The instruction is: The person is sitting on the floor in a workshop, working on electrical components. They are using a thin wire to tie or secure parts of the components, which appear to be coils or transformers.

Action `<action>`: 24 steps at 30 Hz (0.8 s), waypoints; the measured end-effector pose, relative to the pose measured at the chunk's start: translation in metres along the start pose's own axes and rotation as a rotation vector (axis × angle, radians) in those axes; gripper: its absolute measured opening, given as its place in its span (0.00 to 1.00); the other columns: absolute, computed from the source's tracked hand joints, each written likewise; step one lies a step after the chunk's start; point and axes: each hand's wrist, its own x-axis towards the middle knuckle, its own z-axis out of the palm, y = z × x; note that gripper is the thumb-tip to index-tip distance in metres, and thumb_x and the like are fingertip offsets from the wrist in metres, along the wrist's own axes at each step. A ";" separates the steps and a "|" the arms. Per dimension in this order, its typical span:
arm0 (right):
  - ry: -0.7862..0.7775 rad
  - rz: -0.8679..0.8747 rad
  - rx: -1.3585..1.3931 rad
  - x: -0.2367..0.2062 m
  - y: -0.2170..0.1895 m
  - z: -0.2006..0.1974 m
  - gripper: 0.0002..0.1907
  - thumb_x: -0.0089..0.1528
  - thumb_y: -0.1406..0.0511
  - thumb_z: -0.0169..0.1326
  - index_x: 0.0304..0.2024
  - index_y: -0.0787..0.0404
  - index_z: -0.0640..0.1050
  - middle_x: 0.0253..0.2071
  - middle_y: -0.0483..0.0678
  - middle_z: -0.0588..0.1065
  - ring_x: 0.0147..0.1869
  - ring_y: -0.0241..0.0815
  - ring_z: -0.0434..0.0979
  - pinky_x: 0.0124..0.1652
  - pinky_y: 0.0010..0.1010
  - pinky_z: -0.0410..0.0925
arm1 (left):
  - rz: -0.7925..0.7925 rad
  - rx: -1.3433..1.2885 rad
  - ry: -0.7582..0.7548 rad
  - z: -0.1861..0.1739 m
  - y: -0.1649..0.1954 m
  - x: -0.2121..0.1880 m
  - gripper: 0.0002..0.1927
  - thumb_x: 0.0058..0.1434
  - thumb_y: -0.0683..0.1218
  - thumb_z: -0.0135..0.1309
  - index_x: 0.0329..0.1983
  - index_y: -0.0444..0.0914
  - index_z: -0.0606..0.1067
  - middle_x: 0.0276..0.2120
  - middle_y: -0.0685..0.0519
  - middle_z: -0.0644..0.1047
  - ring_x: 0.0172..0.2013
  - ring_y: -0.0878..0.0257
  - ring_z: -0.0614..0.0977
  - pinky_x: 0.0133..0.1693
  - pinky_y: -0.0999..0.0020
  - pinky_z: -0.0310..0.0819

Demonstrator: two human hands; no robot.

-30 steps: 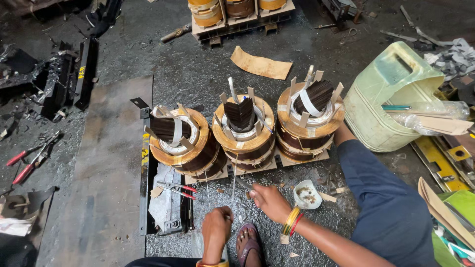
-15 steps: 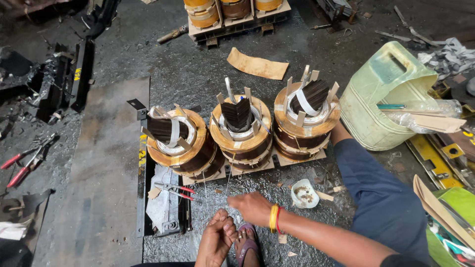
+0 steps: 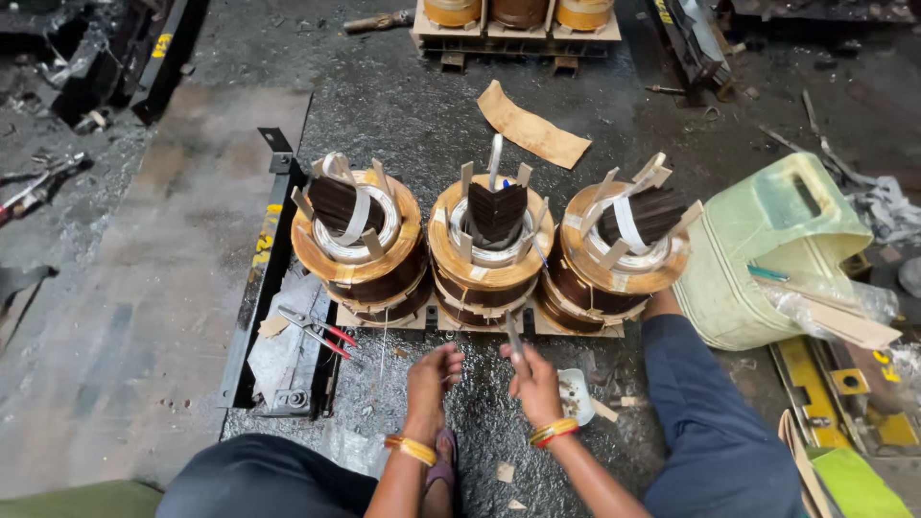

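Hands at work before three wound coils
Right hand (image 3: 535, 384), fingers clamped on a thin metal strip (image 3: 514, 338), near the middle coil (image 3: 491, 251); left hand (image 3: 432, 374), fingers curled together, pinches a fine wire (image 3: 384, 336).

We see that our right hand (image 3: 535, 382), which a second ago lay open and low over the floor, has risen toward the middle coil (image 3: 490, 251) and now grips a thin grey strip (image 3: 515, 338). Our left hand (image 3: 431, 372) has lifted from beside the foot (image 3: 442, 460) and come up next to it, fingers curled.
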 end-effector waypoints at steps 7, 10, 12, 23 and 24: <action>-0.302 0.109 0.450 -0.023 0.034 -0.008 0.13 0.70 0.64 0.42 0.42 0.65 0.76 0.31 0.52 0.81 0.19 0.31 0.67 0.20 0.22 0.61 | -0.146 -0.038 -0.260 0.054 -0.019 0.044 0.18 0.71 0.50 0.46 0.61 0.42 0.70 0.46 0.50 0.82 0.47 0.66 0.81 0.46 0.71 0.73; -0.179 0.010 0.469 -0.020 0.036 -0.030 0.15 0.71 0.63 0.42 0.41 0.67 0.76 0.26 0.50 0.77 0.19 0.32 0.67 0.20 0.23 0.60 | -0.140 -0.185 -0.373 0.050 -0.022 0.052 0.22 0.75 0.51 0.48 0.66 0.34 0.72 0.45 0.49 0.79 0.46 0.62 0.80 0.48 0.66 0.76; -0.059 -0.006 0.485 -0.012 0.034 -0.041 0.16 0.72 0.61 0.42 0.40 0.66 0.76 0.25 0.49 0.76 0.20 0.32 0.67 0.21 0.22 0.60 | -0.171 -0.257 -0.372 0.043 -0.023 0.051 0.24 0.76 0.50 0.49 0.67 0.29 0.70 0.47 0.50 0.78 0.46 0.61 0.80 0.50 0.61 0.78; 0.036 -0.053 0.236 -0.002 0.031 -0.018 0.16 0.72 0.61 0.42 0.40 0.66 0.75 0.25 0.46 0.74 0.23 0.31 0.67 0.24 0.23 0.61 | -0.315 -0.322 -0.415 0.040 -0.007 0.020 0.28 0.72 0.51 0.44 0.74 0.44 0.57 0.54 0.60 0.81 0.47 0.69 0.79 0.44 0.67 0.76; 0.043 -0.068 0.251 -0.004 0.033 -0.015 0.16 0.72 0.61 0.42 0.40 0.66 0.75 0.25 0.46 0.74 0.23 0.31 0.68 0.24 0.22 0.61 | -0.293 -0.371 -0.417 0.042 -0.008 0.019 0.26 0.72 0.49 0.45 0.72 0.42 0.60 0.50 0.56 0.81 0.45 0.67 0.80 0.43 0.69 0.76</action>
